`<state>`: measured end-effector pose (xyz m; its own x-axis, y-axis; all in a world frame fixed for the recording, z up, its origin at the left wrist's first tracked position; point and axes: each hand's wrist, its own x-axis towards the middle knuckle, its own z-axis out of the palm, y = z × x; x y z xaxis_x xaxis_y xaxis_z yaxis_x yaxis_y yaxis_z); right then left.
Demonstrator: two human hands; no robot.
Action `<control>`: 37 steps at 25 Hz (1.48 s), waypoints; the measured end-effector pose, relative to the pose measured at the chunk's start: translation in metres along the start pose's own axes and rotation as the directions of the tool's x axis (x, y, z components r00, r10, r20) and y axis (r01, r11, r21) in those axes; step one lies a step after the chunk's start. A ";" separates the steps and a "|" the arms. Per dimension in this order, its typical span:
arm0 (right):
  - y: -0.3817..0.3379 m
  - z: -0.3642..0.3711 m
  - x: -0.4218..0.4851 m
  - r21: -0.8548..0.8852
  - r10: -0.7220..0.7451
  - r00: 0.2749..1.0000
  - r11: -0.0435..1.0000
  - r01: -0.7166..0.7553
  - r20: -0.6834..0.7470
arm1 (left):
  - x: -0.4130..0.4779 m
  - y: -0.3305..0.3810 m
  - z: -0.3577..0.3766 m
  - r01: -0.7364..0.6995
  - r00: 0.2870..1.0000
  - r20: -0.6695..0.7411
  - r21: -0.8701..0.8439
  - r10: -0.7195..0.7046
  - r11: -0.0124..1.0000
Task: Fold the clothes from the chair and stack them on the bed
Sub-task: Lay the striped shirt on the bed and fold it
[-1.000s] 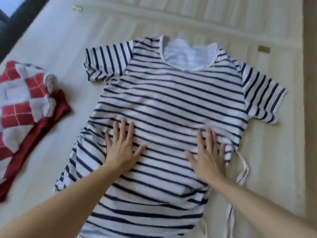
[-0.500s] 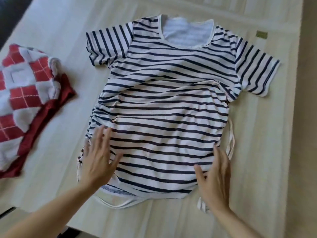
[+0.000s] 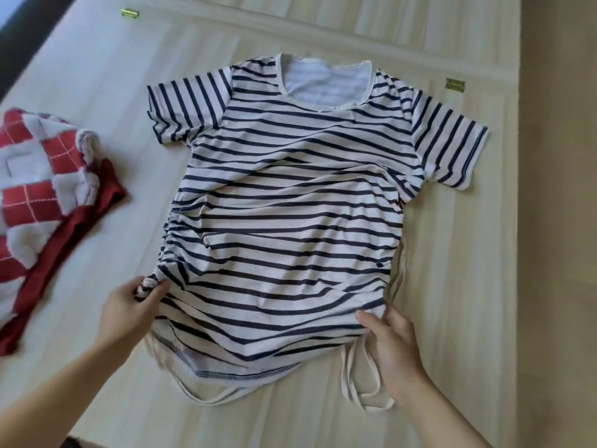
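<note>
Since the earlier frame, both hands have been taken off the flat of the cloth and closed on its lower sides. The striped T-shirt [image 3: 290, 205] is spread face up on the bed [image 3: 452, 286], neck away from the person, so that it can be folded. The gathered left seam is pinched in the left hand [image 3: 132, 308], with the fingers [image 3: 130, 287] curled round a bunch of stripes. The right edge is held by the right hand [image 3: 394, 344], thumb on top, the other fingers tucked out of sight beneath the cloth. Creases are drawn between the two grips, which suggests the lower part is being pulled taut or lifted for a first fold. The loose ties [image 3: 358, 383] are left trailing by the hem. A red checked garment [image 3: 42, 195], judged already folded, is kept apart at the left.
</note>
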<state>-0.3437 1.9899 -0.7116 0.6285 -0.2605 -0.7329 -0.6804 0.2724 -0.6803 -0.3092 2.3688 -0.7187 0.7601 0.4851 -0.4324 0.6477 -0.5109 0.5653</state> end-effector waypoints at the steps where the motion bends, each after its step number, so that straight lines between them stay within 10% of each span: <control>1: -0.010 -0.004 -0.012 0.107 0.029 0.998 0.994 -0.035 0.053 | -0.001 0.002 -0.007 0.009 1.000 0.001 -0.056 -0.009 0.998; 8: -0.027 -0.046 -0.055 0.426 0.110 0.895 0.850 -0.310 0.432 | -0.003 -0.024 -0.040 0.121 0.993 0.015 -0.039 -0.121 0.992; 11: 0.017 -0.067 -0.050 -0.029 0.381 0.872 0.920 -0.392 0.308 | 0.002 -0.046 -0.045 0.201 0.977 0.027 0.196 -0.210 0.960; 13: 0.039 -0.078 -0.056 -0.557 0.443 0.886 0.774 -0.302 0.134 | 0.005 -0.057 -0.045 0.193 0.974 0.006 0.511 -0.228 0.837; 15: 0.038 -0.072 -0.053 -0.861 0.260 0.965 0.487 -0.145 -0.016 | 0.007 -0.050 -0.036 0.094 0.994 -0.031 0.745 -0.107 0.661; 17: 0.022 -0.050 -0.036 -0.900 -0.089 0.996 0.435 0.025 -0.016 | 0.004 -0.014 -0.009 -0.155 0.984 0.056 0.751 0.172 0.642; 22: -0.041 0.011 0.076 -0.821 -0.496 0.815 0.300 0.486 0.301 | 0.006 0.095 0.127 -0.628 0.772 0.316 0.519 0.551 0.580; 28: -0.169 -0.033 0.243 -0.897 -0.604 0.781 0.419 0.140 -0.160 | 0.008 0.123 0.229 -0.611 0.763 0.304 0.625 0.570 0.486; 32: -0.214 -0.063 0.285 -0.753 -0.330 0.813 0.630 -0.188 -0.480 | 0.007 0.121 0.230 -0.604 0.764 0.272 0.621 0.586 0.500; 37: -0.239 -0.053 0.299 -0.702 -0.403 0.804 0.712 -0.026 -0.438 | 0.008 0.128 0.227 -0.610 0.769 0.313 0.623 0.558 0.490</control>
<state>-0.0135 1.7977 -0.7677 0.6142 -0.7246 -0.3125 -0.7651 -0.4498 -0.4608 -0.2087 2.1461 -0.8093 0.9621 -0.1345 -0.2373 -0.1128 -0.9883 0.1029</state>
